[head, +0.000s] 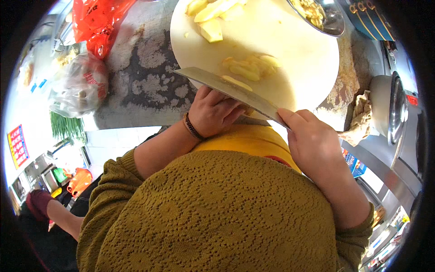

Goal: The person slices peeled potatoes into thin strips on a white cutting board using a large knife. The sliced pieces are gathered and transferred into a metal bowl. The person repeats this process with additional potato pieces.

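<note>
In my right hand (312, 146) is the handle of a broad kitchen cleaver (239, 95). Its blade slants across the near part of a round white cutting board (306, 68). My left hand (213, 113) is bent at the board's near edge, just behind the blade, its fingertips partly hidden. Under those fingers a mostly covered vegetable piece (249, 111) shows a small yellow-brown part. One thin slice (237, 82) lies along the blade's far side. Beyond it is a loose heap of pale yellow slices (253, 67), seemingly ginger. Larger peeled chunks (211, 30) rest at the board's far left.
A metal bowl (334, 20) holding yellow pieces stands at the far right. Left are a red plastic bag (98, 23) and a clear bag (80, 86). A crumpled cloth (361, 119) lies by a metal-rimmed pot (380, 102). Another person's arm (64, 216) shows lower left.
</note>
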A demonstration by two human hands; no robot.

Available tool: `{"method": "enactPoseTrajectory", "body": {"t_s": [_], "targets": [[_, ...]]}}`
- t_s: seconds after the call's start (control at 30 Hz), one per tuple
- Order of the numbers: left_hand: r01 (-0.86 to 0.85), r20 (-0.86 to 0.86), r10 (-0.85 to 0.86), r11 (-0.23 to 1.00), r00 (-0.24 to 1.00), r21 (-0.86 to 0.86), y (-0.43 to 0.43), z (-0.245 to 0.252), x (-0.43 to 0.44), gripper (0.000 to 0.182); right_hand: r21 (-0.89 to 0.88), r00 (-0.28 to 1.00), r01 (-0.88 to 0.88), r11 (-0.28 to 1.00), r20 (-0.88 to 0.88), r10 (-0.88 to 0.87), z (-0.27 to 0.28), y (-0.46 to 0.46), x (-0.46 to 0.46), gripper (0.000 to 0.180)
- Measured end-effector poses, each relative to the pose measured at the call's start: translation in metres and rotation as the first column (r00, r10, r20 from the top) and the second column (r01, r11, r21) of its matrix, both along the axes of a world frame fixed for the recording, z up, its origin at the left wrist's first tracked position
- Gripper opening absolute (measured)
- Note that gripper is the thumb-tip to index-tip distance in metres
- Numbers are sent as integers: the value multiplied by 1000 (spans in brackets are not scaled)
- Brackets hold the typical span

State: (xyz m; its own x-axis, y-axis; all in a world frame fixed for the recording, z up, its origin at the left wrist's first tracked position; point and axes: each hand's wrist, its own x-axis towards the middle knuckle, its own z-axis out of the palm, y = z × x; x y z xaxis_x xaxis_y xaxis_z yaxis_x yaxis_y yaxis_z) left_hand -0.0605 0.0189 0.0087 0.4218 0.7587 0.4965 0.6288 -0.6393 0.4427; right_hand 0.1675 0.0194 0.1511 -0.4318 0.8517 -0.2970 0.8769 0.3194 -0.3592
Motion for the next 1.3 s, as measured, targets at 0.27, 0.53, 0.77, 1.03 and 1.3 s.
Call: {"method": "enactPoseTrajectory", "body": {"t_s": [0.27, 0.53, 0.77, 1.03, 1.3], "targets": [[57, 238, -24, 989, 971, -134, 8, -10, 4, 26, -31, 997, -43, 999, 58, 45, 16, 2, -7, 27], [220, 442, -9, 877, 897, -428, 5, -23, -1, 33, -100, 987, -79, 992, 129, 92, 17, 8, -9, 28], [83, 231, -58, 992, 971, -100, 10, -15, 4, 28, -91, 959, -206, 974, 181, 219, 19, 6, -15, 33], [184, 461, -14, 927, 887, -327, -2, -39, 4, 34, 50, 942, -299, 953, 178, 286, 14, 4, -14, 33], [20, 180, -17, 1000, 984, -15, 6, -18, 4, 32, 24, 976, -207, 978, 77, 204, -40, 31, -37, 24]]}}
